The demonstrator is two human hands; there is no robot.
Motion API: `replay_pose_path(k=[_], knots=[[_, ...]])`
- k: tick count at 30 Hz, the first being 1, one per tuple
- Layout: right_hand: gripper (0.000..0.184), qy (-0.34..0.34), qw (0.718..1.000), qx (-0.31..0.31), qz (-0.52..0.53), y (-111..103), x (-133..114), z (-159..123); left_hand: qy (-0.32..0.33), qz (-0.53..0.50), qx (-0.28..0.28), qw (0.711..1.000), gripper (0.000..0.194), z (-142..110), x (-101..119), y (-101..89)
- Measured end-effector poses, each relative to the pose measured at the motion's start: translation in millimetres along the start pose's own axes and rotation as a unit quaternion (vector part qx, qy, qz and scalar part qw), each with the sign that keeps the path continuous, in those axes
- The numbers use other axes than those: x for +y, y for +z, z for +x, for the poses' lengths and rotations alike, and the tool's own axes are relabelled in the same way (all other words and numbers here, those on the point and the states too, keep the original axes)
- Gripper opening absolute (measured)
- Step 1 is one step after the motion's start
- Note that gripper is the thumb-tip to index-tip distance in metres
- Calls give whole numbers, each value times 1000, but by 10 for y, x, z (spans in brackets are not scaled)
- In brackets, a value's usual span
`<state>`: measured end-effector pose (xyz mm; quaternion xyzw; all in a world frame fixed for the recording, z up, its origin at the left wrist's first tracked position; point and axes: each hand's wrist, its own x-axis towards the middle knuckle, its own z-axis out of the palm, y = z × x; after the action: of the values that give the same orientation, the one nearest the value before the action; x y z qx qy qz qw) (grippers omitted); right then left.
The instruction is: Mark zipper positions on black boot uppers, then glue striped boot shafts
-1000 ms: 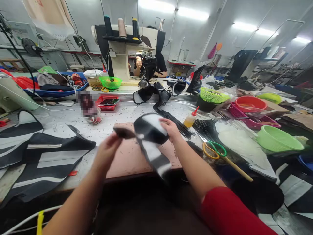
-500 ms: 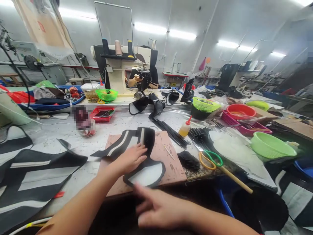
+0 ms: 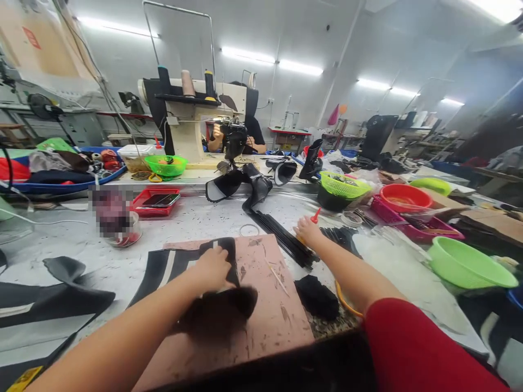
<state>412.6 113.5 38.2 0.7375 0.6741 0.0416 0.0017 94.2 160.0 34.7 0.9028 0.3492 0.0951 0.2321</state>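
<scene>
Black panel on pink board is touched by left hand, grip unclear; red-tipped bottle is clasped by right hand, well apart.

Black sheet piece, pale-striped — lies partly flat on pink board, near end curled up, blurred. Small bottle, red nozzle pointing up, body mostly hidden — right of board's far corner.
</scene>
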Motion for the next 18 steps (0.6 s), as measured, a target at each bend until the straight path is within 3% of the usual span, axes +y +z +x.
replay_pose_path(k=[2, 4, 6, 7, 9, 11, 13, 14, 16, 18], knots=[[28, 16, 1000, 14, -14, 32, 124, 15, 28, 118, -120, 985, 69, -67, 55, -16], [26, 39, 998, 32, -29, 12, 241, -45, 51, 210, -246, 945, 93, -135, 59, -72], [26, 84, 992, 90, -23, -44, 327, -158, 59, 219, -313, 922, 99, -166, 17, -140], [30, 120, 981, 152, 7, -75, 345, -224, 62, 207, -325, 921, 101, -165, -10, -168], [51, 192, 918, 315, 146, -122, 304, -354, 70, 196, -331, 920, 105, -139, -50, -198], [69, 212, 806, 424, 355, -129, 146, -459, 72, 210, -325, 919, 110, -108, -53, -197], [71, 188, 718, 404, 535, -102, -102, -520, 68, 237, -313, 917, 112, -90, -31, -179], [69, 180, 691, 365, 598, -88, -241, -533, 65, 247, -307, 917, 111, -86, -21, -169], [64, 180, 663, 279, 671, -93, -495, -535, 63, 257, -301, 916, 112, -83, -18, -143], [61, 164, 652, 234, 702, -167, -665, -530, 63, 256, -305, 915, 115, -77, -42, -109]])
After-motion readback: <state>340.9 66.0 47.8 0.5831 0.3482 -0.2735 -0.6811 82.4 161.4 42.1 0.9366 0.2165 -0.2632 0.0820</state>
